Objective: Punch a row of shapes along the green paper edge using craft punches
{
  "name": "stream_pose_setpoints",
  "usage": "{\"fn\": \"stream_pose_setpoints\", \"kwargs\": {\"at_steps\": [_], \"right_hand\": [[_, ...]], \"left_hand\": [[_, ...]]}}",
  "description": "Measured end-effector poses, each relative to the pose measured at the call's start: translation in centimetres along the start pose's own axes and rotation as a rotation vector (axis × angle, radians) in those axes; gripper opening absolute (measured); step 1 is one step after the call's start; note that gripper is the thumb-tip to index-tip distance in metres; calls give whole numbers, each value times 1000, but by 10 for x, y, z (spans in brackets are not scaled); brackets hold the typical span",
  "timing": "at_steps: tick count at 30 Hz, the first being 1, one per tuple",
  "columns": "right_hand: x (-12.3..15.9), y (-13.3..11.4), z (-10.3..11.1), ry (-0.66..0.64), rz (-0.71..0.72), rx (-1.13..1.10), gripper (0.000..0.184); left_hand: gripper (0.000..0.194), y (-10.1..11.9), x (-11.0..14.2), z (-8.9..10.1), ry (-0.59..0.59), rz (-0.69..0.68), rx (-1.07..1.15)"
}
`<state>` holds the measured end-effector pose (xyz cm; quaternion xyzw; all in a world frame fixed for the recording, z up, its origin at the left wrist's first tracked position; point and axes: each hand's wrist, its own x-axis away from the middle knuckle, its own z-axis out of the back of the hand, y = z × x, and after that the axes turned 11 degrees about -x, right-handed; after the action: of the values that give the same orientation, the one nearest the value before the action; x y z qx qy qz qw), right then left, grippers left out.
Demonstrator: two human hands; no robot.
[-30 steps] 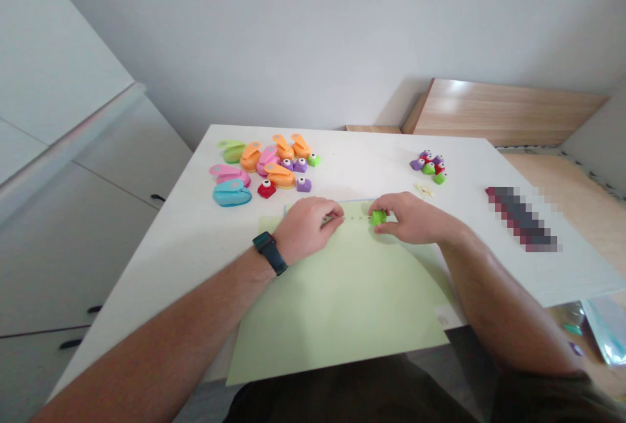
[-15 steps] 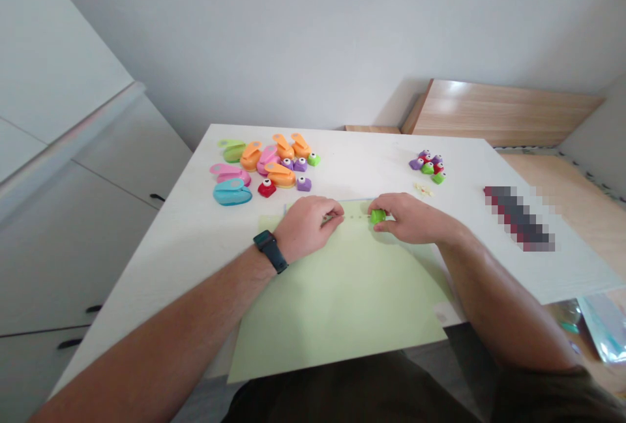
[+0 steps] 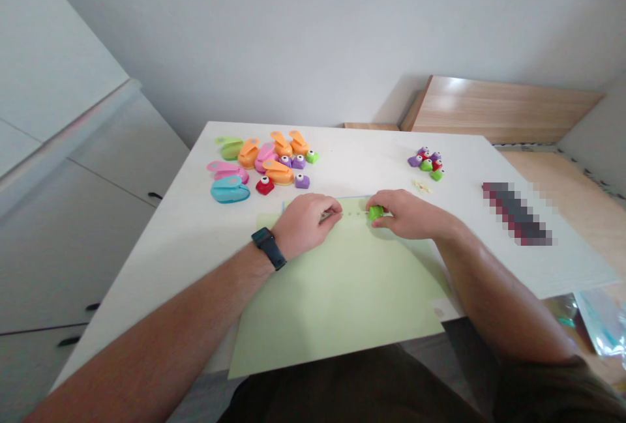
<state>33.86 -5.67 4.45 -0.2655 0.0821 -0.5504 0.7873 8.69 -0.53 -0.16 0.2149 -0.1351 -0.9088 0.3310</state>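
Observation:
A large pale green paper sheet (image 3: 337, 292) lies over the near part of the table, its front end reaching past the edge toward my lap. Along its far side runs a row of small punched holes (image 3: 358, 213). My right hand (image 3: 401, 213) grips a small bright green craft punch (image 3: 375, 213) at the right end of that row, thumb on the near side and fingers on the far side. To the left, my left hand (image 3: 310, 221), with a dark watch (image 3: 268, 247) on the wrist, pinches the sheet near its far edge; the fingertips partly hide the paper there.
Lever craft punches (image 3: 229, 189) in several colours stand at the back left, beside small punches (image 3: 302, 180) with eye-like tops. More small punches (image 3: 426, 165) cluster at the back right, near tiny paper bits (image 3: 421, 187). A blurred-out dark object (image 3: 517, 214) lies at right.
Both hands keep nearly the same places on the sheet, and the green punch stays in my right hand, seemingly tilted a little. The whole view has shifted slightly.

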Motion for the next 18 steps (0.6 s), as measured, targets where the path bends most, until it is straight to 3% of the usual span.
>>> {"fn": "stream_pose_setpoints", "kwargs": {"at_steps": [11, 18], "right_hand": [[-4, 0, -4, 7, 22, 40, 23], [-2, -1, -1, 10, 5, 13, 30]], "left_hand": [[14, 1, 0, 0, -9, 3, 2], [14, 1, 0, 1, -8, -4, 7]]}}
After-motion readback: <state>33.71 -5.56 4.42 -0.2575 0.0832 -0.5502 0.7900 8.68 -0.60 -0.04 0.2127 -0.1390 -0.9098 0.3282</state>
